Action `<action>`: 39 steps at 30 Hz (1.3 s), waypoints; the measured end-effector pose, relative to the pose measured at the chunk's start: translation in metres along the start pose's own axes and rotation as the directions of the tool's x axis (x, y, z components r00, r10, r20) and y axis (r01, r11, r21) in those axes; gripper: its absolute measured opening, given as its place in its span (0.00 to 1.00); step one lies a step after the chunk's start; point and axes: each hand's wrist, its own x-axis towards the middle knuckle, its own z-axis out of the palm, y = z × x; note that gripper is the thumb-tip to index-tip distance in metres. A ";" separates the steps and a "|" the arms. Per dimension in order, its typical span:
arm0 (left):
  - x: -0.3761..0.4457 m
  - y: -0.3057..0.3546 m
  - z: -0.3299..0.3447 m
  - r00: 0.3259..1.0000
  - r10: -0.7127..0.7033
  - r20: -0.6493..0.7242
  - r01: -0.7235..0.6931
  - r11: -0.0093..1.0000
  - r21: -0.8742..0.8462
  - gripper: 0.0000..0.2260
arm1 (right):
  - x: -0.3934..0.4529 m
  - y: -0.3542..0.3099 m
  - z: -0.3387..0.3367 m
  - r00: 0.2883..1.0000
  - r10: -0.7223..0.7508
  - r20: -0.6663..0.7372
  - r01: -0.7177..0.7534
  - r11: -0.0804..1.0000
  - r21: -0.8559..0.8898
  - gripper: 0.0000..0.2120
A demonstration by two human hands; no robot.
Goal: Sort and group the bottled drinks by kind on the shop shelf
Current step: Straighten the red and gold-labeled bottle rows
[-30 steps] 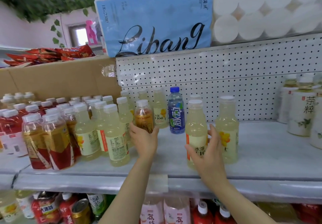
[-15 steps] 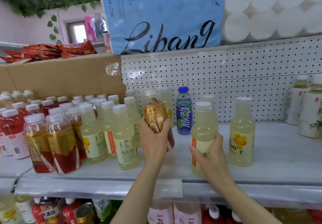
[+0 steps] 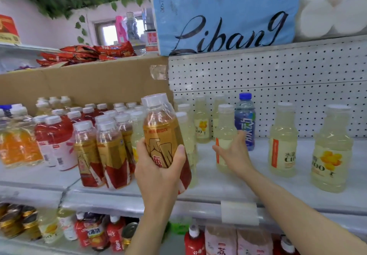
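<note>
A person's left hand (image 3: 158, 167) grips an amber tea bottle (image 3: 164, 141) with a gold-and-red label, fingers and thumb curled round its lower body, holding it clear of the shelf (image 3: 228, 187) and slightly tilted in front of the pale lemon drinks. To its left stand two matching gold-labelled bottles (image 3: 101, 155) at the near edge, with red drinks (image 3: 57, 135) and orange drinks (image 3: 17, 147) farther left. The right hand (image 3: 234, 153) reaches to a pale lemon bottle (image 3: 225, 133), fingers spread and thumb out, palm against its lower half — touching it, though whether it truly clasps it cannot be told. A blue-capped bottle (image 3: 245, 119) stands just behind and right of it; two more lemon bottles (image 3: 283, 139) stand well apart to the right.

The step appears to be carrying the tea leftward to join its own kind. Doing it well likely means keeping the bottle upright, lifting it clear of the white caps — and setting it down just beside the gold pair, label outward, without nudging the front row off the edge.
</note>
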 end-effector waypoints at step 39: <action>0.198 -0.154 -0.236 0.999 0.007 -0.044 -0.001 0.989 0.148 0.30 | -0.119 -0.163 0.219 0.862 -0.480 -0.159 0.450 0.872 -0.191 0.34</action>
